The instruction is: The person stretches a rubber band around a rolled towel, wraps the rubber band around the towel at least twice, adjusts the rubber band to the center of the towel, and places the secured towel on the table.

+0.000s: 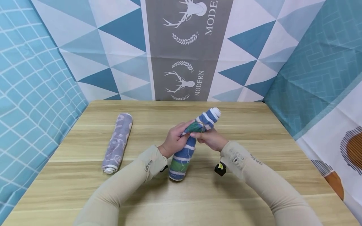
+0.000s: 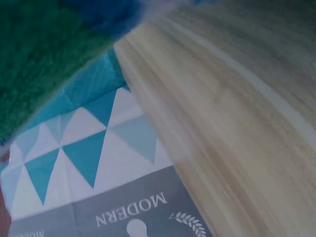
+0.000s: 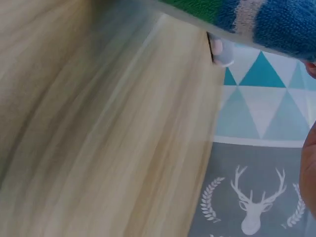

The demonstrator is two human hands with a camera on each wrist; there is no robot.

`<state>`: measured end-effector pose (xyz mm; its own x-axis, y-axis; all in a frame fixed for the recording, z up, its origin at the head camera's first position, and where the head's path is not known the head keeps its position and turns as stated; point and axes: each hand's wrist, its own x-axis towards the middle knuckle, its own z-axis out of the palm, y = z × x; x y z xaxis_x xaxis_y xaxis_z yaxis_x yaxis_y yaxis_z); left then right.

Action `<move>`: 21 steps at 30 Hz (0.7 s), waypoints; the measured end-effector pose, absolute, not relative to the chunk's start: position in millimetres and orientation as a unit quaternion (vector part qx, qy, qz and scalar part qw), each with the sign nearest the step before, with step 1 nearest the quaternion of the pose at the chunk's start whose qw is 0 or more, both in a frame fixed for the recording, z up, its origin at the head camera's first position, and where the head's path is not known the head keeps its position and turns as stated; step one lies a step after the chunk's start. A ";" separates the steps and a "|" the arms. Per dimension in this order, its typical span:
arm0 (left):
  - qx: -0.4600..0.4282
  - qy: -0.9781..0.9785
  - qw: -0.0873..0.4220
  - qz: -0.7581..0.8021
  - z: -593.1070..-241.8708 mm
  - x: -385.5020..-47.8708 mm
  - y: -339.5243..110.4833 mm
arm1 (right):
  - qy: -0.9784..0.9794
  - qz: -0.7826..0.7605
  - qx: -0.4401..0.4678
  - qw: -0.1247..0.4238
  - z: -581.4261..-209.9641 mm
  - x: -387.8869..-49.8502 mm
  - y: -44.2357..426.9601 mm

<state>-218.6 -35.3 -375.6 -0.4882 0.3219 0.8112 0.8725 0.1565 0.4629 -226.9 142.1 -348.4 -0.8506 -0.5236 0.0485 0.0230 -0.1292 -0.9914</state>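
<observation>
A blue towel point(image 1: 182, 158) with green and white stripes is rolled into a long shape, bent near its middle. Its upper part slants up to the right, its lower part down to the left. My left hand point(image 1: 176, 139) grips it at the bend from the left. From the right, my right hand point(image 1: 212, 139) pinches it just under the slanting part, thumb in front. Close up, the green towel face point(image 2: 44, 59) fills a corner of the left wrist view. In the right wrist view the striped towel point(image 3: 286, 24) crosses the top, with part of my right hand point(image 3: 309, 173) at the edge.
To the left, a rolled purple-grey patterned towel point(image 1: 118, 142) lies on the wooden table point(image 1: 147, 204). Patterned cloth hangings stand behind the table point(image 1: 181, 50) and along both sides. A small black wrist device point(image 1: 220, 169) shows under the right sleeve.
</observation>
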 end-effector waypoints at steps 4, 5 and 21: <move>-0.404 -0.745 0.176 -0.501 -369.5 -217.9 -38.8 | 0.684 -0.685 -0.165 0.189 -339.9 -228.3 147.3; -0.392 -0.756 0.144 -0.504 -367.2 -217.6 -39.3 | 0.687 -0.681 -0.164 0.195 -337.6 -229.0 149.2; -0.322 -0.840 0.185 -0.396 -347.6 -219.0 -28.6 | 0.720 -0.628 -0.142 0.258 -315.0 -232.9 150.1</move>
<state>-219.0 -28.6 -347.6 -0.7236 0.3941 0.5667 0.6879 0.4786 0.5456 -232.9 150.1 -315.0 -0.8259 -0.5295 -0.1937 0.1194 0.1716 -0.9779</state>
